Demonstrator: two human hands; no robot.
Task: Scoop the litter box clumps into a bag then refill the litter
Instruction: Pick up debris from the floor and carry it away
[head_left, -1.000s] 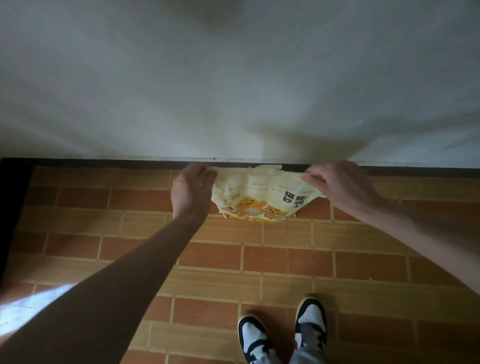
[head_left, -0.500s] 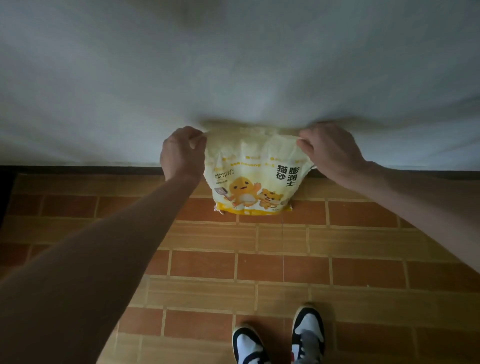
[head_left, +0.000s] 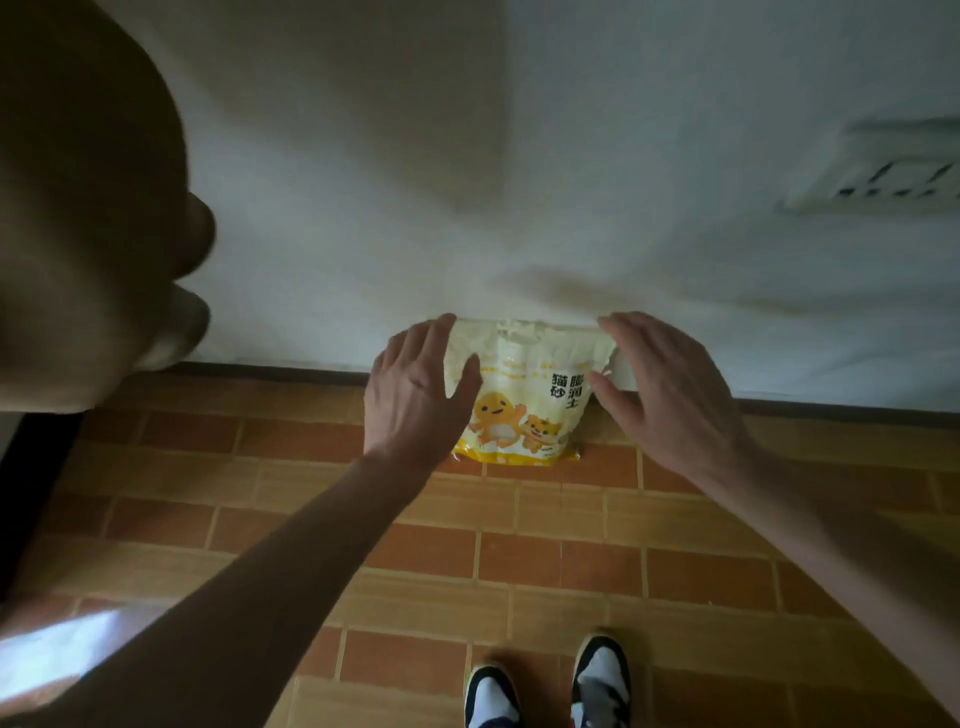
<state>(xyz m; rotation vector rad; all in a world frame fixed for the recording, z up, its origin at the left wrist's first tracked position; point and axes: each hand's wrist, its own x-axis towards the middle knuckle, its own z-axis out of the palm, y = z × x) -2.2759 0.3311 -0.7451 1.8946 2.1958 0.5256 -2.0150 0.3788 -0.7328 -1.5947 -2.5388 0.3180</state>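
Note:
A yellow and white cat litter bag (head_left: 524, 395) with cartoon animals and Chinese print stands upright on the tiled floor, leaning against the white wall. My left hand (head_left: 415, 395) is spread beside the bag's left edge, fingers straight, thumb over the bag's front. On the other side my right hand (head_left: 660, 384) is held out flat by the bag's right edge, its thumb near the print. Neither hand grips the bag. No litter box or scoop is in view.
The floor (head_left: 519, 561) is brown and orange brick-pattern tile. A dark baseboard (head_left: 831, 408) runs along the wall. A white vent (head_left: 883, 171) is on the wall at upper right. My shoes (head_left: 545, 686) stand below. A blurred, skin-toned shape fills the upper left.
Both hands let go of the bag's top corners and opened flat beside it. The bag now stands on the floor against the wall. The camera view shifted.

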